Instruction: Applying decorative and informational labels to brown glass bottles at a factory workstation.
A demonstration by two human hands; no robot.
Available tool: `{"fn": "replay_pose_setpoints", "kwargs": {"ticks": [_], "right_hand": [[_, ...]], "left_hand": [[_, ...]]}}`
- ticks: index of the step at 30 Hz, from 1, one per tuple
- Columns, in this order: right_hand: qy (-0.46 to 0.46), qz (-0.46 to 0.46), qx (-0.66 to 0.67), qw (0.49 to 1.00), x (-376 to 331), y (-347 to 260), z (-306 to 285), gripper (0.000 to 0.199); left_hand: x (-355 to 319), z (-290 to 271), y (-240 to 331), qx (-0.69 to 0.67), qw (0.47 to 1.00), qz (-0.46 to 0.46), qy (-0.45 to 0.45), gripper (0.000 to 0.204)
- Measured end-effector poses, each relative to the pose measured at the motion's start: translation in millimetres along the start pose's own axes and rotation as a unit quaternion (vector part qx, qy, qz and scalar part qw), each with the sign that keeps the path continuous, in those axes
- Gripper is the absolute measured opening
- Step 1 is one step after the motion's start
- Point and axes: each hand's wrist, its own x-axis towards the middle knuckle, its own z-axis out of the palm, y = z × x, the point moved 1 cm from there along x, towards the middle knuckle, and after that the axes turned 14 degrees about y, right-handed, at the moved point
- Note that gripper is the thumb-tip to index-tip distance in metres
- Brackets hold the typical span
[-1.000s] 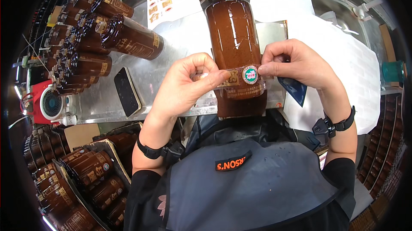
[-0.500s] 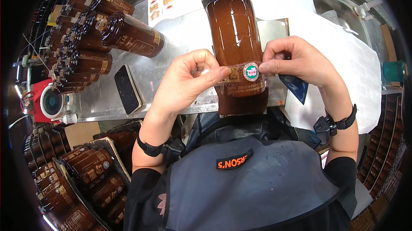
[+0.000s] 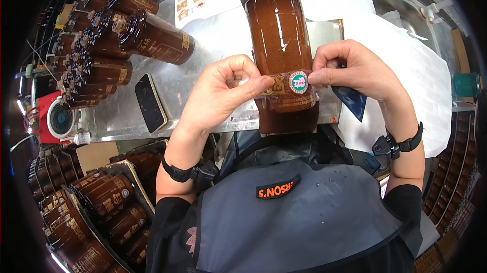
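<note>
1. Brown bottle lies lengthwise at the tabletop's near edge, so its side faces up.
2. Left hand and right hand each pinch 1 end of the label, stretching it flat across the bottle.
3. Phone and labelled bottles lie left.

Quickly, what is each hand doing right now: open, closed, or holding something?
Left hand: closed, pinching the left end of the label strip on the brown bottle.
Right hand: closed, pinching the strip's right end.
</note>
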Motion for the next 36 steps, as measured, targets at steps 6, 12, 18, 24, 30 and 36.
{"fn": "replay_pose_setpoints", "kwargs": {"ticks": [6, 12, 18, 24, 30, 36], "right_hand": [[0.012, -0.002, 0.003, 1.0, -0.7, 2.2, 1.4, 0.02], [0.024, 0.0, -0.036, 0.999, 0.9, 5.8, -0.3, 0.024], [0.034, 0.019, -0.032, 0.999, 0.6, 11.5, -0.5, 0.025], [-0.005, 0.033, -0.006, 0.999, -1.1, 14.5, -6.5, 0.017], [0.018, 0.027, -0.013, 0.999, -10.9, 7.0, -10.7, 0.013], [0.045, -0.009, 0.026, 0.999, -13.9, 13.4, -11.3, 0.013]], "left_hand": [[-1.4, 6.2, 2.7, -0.014, 0.999, -0.038, 0.022, 0.017], [-0.5, -4.2, -12.6, -0.026, 0.999, -0.024, 0.013, 0.011], [1.4, -12.3, -25.4, 0.112, 0.975, 0.099, 0.166, 0.031], [-6.7, 24.1, -8.1, 0.133, 0.972, 0.185, 0.064, 0.1], [0.8, 36.1, -17.9, -0.011, 0.985, 0.155, 0.073, 0.1], [-0.1, 41.6, -12.7, -0.016, 0.988, 0.14, 0.069, 0.101]]}}
